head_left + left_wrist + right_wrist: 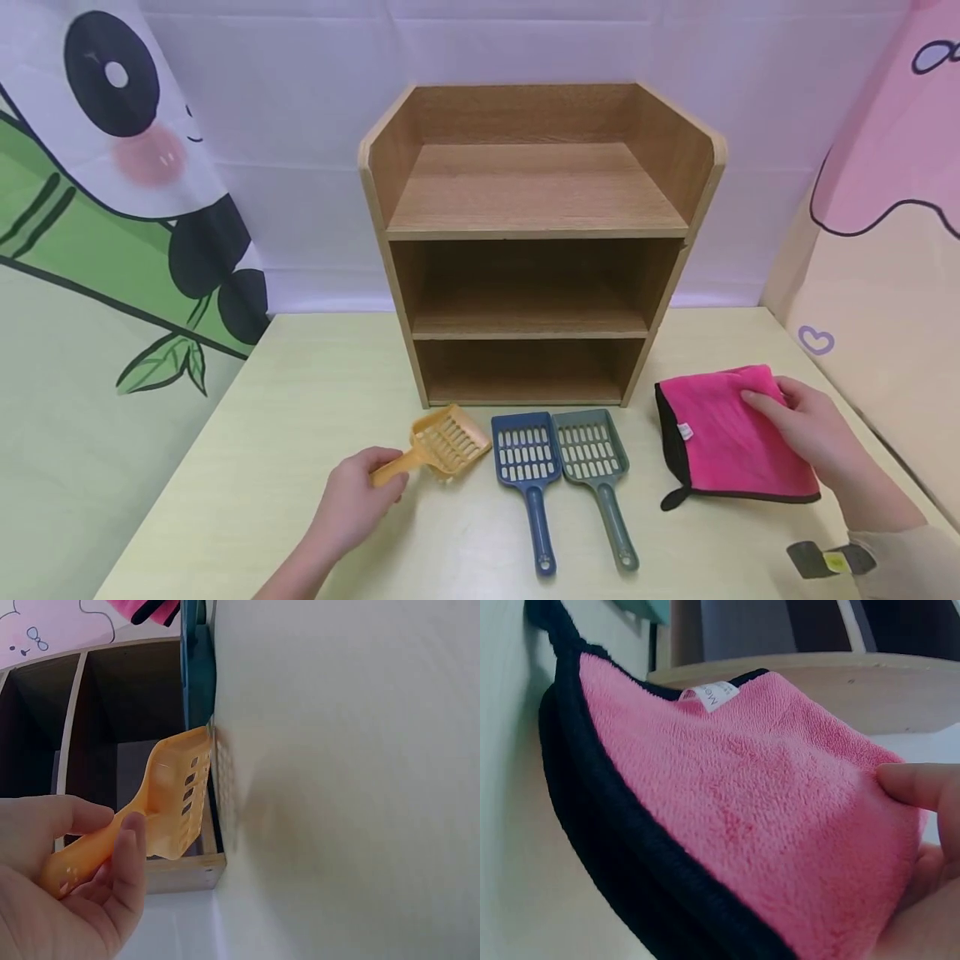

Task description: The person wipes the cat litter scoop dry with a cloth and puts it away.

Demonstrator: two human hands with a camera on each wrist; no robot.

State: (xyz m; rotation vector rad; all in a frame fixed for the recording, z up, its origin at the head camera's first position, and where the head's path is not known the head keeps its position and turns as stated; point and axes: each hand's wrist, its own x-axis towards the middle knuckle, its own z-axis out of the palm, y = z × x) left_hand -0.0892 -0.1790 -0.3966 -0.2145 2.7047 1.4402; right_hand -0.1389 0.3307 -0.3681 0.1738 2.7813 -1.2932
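My left hand (358, 500) grips the handle of a yellow-orange slotted litter scoop (450, 440), whose head is tilted near the shelf's foot. In the left wrist view the thumb and fingers wrap the scoop's handle (82, 859). A blue litter scoop (527, 454) and a grey-green one (592, 450) lie side by side on the table, handles toward me. At the right, my right hand (813, 425) pinches a folded pink cloth (738, 437) with black edging, a white tag and a black loop. The right wrist view shows the thumb on top of the cloth (735, 795).
A wooden shelf unit (540, 233) with an open top and two compartments stands at the back of the pale table (330, 375). Behind hangs a lilac backdrop (300, 83), with cartoon-printed panels on both sides.
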